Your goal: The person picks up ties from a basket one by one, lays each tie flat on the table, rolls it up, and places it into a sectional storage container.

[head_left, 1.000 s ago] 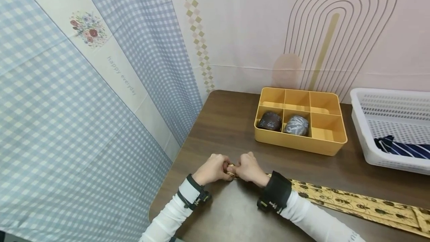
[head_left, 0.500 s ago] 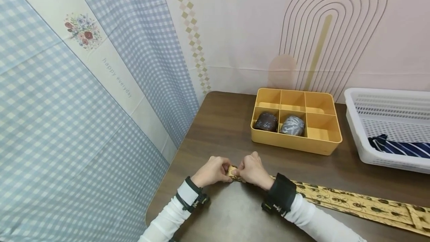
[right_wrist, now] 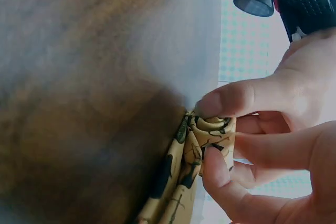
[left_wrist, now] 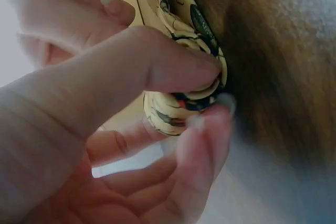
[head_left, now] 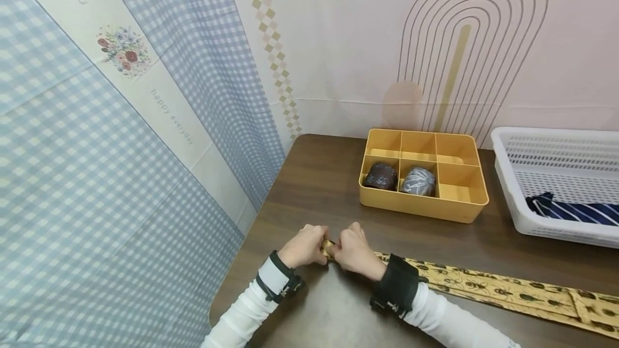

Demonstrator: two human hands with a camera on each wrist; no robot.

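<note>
Left hand (head_left: 303,245) and right hand (head_left: 354,248) pinch rolled yellow tie (head_left: 328,246).

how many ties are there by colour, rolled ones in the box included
yellow tie, its end rolled between left hand and right hand: 1
dark brown rolled tie: 1
grey rolled tie: 1
navy striped tie: 1
total: 4
</note>
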